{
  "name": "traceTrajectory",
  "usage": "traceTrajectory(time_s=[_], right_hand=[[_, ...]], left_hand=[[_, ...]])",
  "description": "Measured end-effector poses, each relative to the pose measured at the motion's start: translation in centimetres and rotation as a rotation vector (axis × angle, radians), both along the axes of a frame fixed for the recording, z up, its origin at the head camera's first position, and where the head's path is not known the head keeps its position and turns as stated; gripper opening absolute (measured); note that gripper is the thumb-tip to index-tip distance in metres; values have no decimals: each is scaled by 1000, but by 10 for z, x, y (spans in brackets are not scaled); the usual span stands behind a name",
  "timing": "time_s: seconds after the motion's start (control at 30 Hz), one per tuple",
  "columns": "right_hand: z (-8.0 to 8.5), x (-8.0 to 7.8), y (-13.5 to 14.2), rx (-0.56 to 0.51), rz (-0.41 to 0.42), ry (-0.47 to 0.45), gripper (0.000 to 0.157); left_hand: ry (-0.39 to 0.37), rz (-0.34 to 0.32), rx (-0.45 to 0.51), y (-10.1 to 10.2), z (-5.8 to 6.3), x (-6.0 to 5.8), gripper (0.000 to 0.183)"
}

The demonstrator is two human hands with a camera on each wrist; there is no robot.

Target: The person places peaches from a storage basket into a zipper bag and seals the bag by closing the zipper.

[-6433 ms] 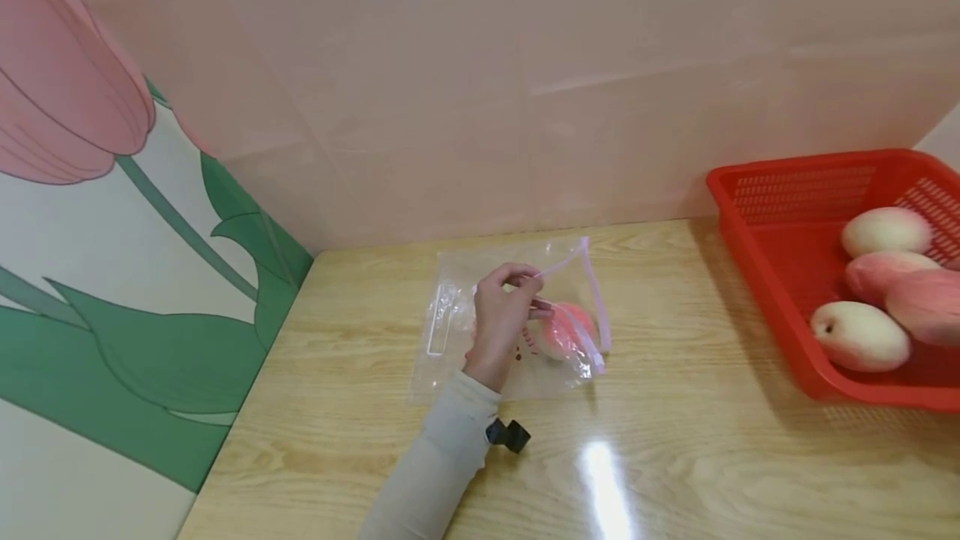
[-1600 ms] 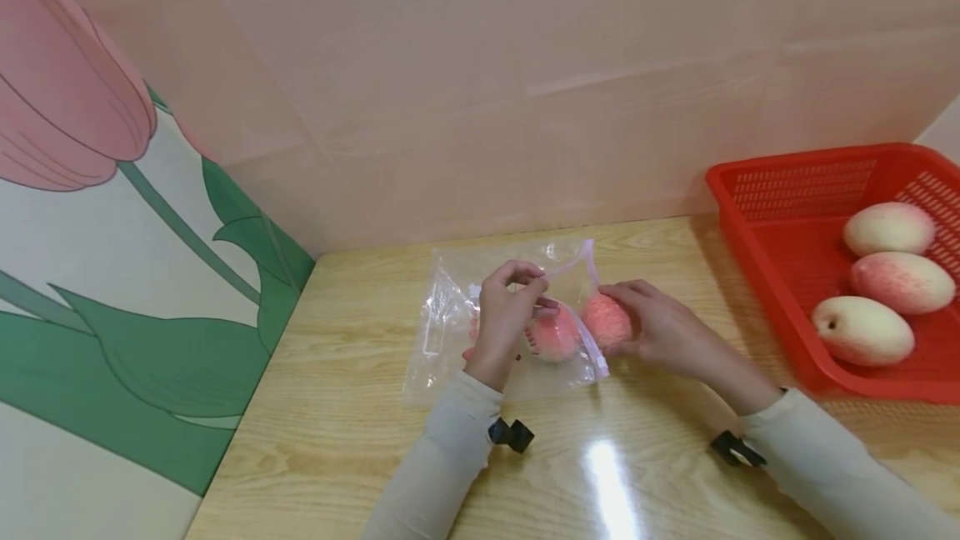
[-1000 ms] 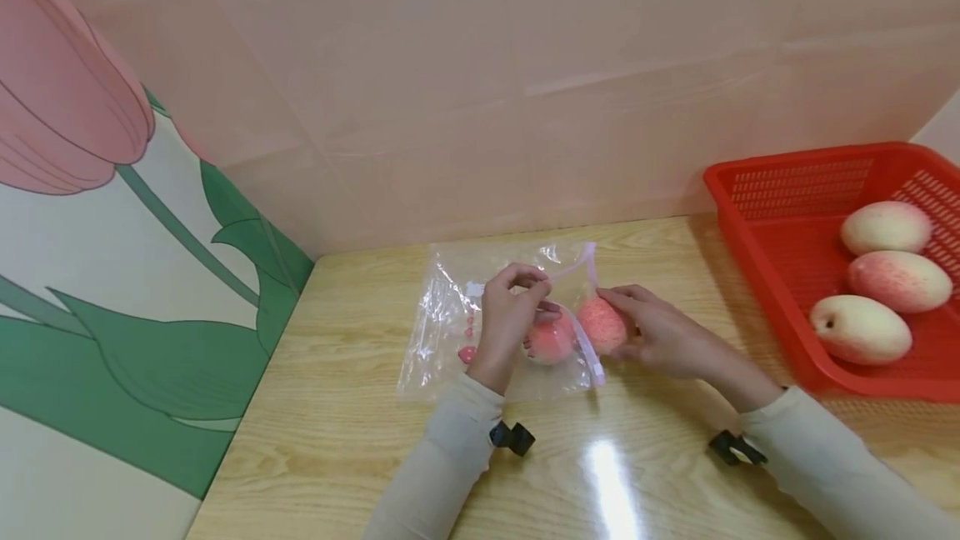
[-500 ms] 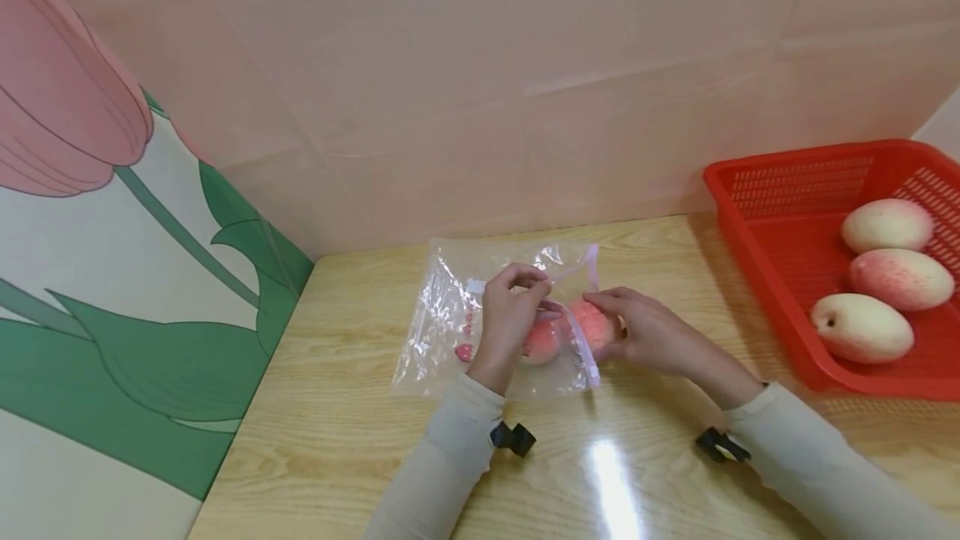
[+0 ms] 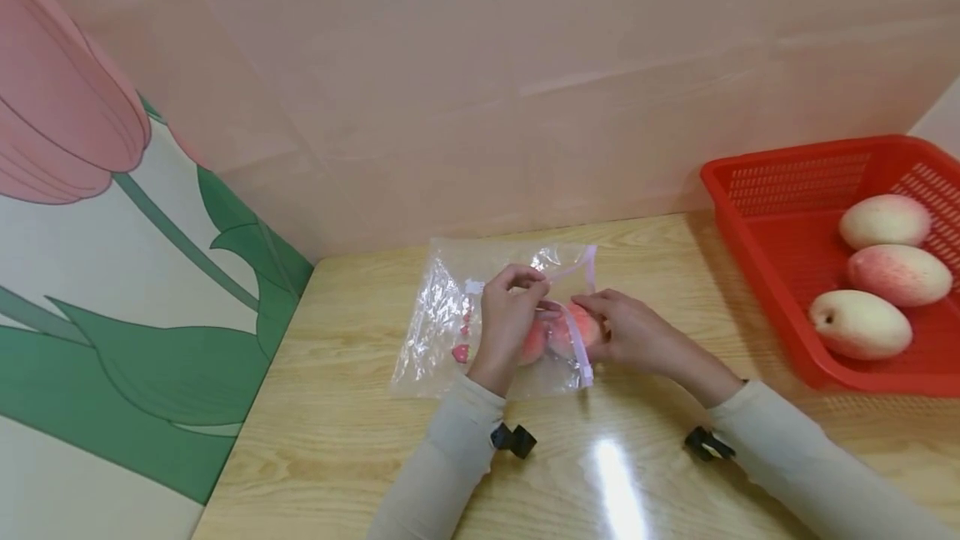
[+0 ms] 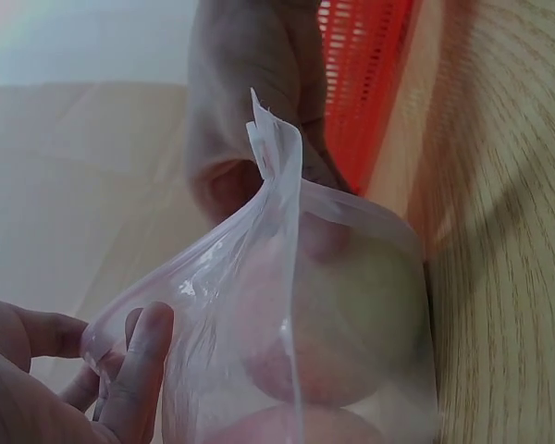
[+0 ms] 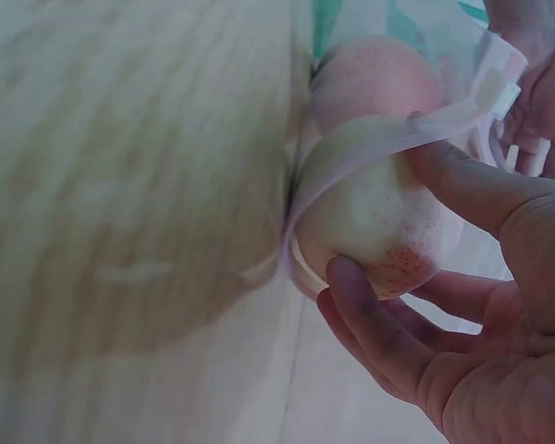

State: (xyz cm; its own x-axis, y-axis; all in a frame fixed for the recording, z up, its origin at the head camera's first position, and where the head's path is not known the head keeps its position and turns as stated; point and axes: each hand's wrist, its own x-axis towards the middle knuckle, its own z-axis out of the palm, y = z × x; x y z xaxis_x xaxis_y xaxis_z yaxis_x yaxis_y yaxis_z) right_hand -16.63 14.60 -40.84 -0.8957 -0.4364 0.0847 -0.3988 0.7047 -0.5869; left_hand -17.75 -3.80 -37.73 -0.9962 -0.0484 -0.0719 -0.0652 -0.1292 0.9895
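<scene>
A clear zip bag with a pinkish closure strip and small red printed figures lies on the table, its mouth towards the right. My left hand pinches the upper edge of that mouth and lifts it. With curled fingers my right hand holds a pink-and-cream peach inside the opening, the strip looping around the fruit. Deeper in the bag, another peach touches the held one. In the left wrist view both fruits show through the film, the held peach in front of the right hand's fingers.
To the right stands a red plastic basket with three peaches in it. A pinkish wall covering rises behind the wooden table, and a tulip-painted panel borders its left side.
A peach has left the basket in my right hand, which has moved left and slid it into the bag's mouth. The inner peach has shifted slightly left. My left hand keeps its pinch.
</scene>
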Motion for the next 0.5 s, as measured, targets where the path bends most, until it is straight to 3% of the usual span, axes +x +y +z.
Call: traceTrajectory(time_s=[0.23,0.33,0.5], right_hand=[[-2,-2,11,-141,49,-185,78],[-3,-3,16,-206,90,-210,72],[-6,-4,16,-245,78,-240,64]], left_hand=[[1,-3,21,0,1,-1,11],[-3,-4,11,-1,2,-1,11],[6,0,26,0,1,-1,11]])
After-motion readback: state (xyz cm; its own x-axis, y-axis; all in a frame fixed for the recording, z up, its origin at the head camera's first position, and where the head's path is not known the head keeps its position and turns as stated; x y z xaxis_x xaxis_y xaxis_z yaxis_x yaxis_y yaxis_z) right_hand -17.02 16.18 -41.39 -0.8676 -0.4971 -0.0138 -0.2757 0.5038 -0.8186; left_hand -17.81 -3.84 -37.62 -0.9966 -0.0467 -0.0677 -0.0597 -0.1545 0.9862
